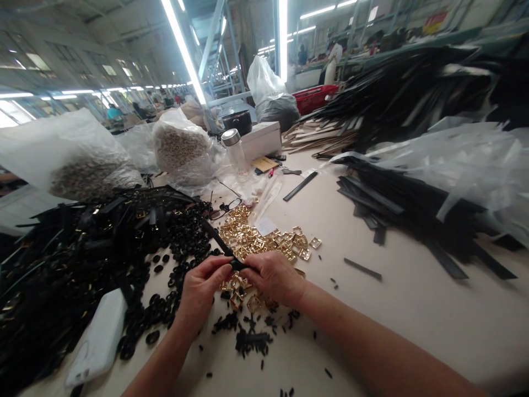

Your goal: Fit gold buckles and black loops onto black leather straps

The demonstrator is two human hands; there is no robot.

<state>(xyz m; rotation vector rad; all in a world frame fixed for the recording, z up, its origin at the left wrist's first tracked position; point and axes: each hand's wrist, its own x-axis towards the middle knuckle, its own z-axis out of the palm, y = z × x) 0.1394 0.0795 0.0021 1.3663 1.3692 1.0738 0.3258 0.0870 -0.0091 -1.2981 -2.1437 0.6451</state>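
Note:
A black strap (218, 238) runs up and to the left from between my two hands. My left hand (202, 286) pinches it between thumb and fingers. Close against it, my right hand (275, 275) is closed on the strap's near end, where the fingers hide part of it. Beneath and beyond the hands lies a heap of gold buckles (243, 231). Small black pieces (252, 339) are scattered on the table below the hands. Black round rings (182, 270) are heaped left of my left hand.
A large pile of black straps with buckles (82, 242) covers the left, with a white device (99, 336) on it. Bags of small parts (182, 143), a glass bottle (235, 149) and eyeglasses (231, 205) stand or lie behind. Black strips (397, 204) are stacked at right.

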